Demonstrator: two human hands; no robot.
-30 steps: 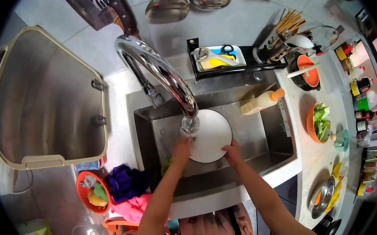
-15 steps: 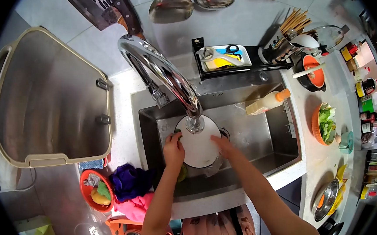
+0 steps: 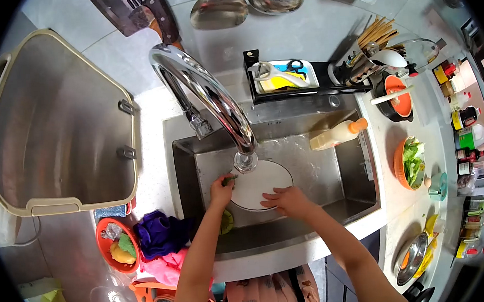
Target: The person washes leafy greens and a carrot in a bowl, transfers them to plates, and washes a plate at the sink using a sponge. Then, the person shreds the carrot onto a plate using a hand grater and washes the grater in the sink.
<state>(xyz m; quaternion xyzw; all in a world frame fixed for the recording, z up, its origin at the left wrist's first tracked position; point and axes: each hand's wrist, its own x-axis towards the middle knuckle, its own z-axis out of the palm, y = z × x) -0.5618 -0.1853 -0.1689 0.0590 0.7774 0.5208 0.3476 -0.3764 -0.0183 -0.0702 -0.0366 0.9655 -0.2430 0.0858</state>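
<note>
leafy greens [image 3: 413,157], purple cloth [image 3: 161,233], chopsticks [image 3: 377,31]

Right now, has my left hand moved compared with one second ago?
Yes, your left hand has moved left, away from the faucet and closer to the sink's left wall.

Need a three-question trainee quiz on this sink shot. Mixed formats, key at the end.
1. Multiple choice: over what are the bare right hand's fingers spread?
A) crumpled purple cloth
B) white round plate with a dark rim
C) curved chrome faucet

2. True or false: a pale yellow bottle with an orange cap is inside the rectangular metal sink.

3. Fill in: green leafy vegetables sit in a round ____ bowl on the counter.

Key: 1. B; 2. True; 3. orange
</note>
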